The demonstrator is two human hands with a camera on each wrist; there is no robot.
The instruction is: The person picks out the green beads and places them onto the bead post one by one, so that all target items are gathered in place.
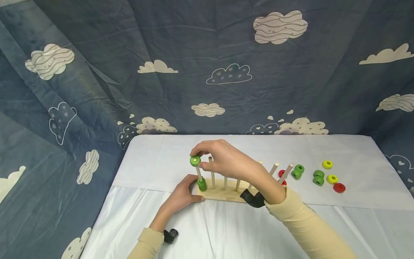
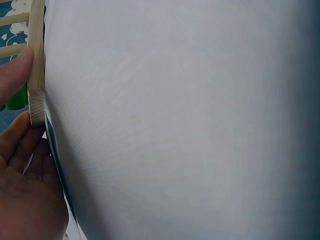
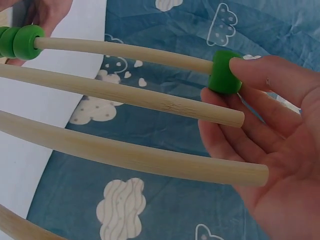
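Observation:
My right hand (image 1: 226, 160) pinches a green wooden ring (image 3: 222, 80) between thumb and fingers at the top of the leftmost peg (image 1: 199, 174). In the head view the peg's tip shows through the ring's hole. Several green rings (image 1: 202, 185) are stacked at the foot of that same peg. With thumb and fingers my left hand (image 1: 181, 194) holds the left end of the pegs' wooden base (image 1: 220, 195); its grip on the base's corner (image 2: 37, 107) shows in the left wrist view. My right forearm hides part of the base.
Several bare pegs (image 1: 225, 183) stand in a row rightward along the base. Loose green rings (image 1: 295, 174), yellow rings (image 1: 327, 164) and red rings (image 1: 339, 188) lie on the white cloth (image 1: 365, 172) to the right. A dark cloud-print curtain (image 1: 194, 43) hangs behind.

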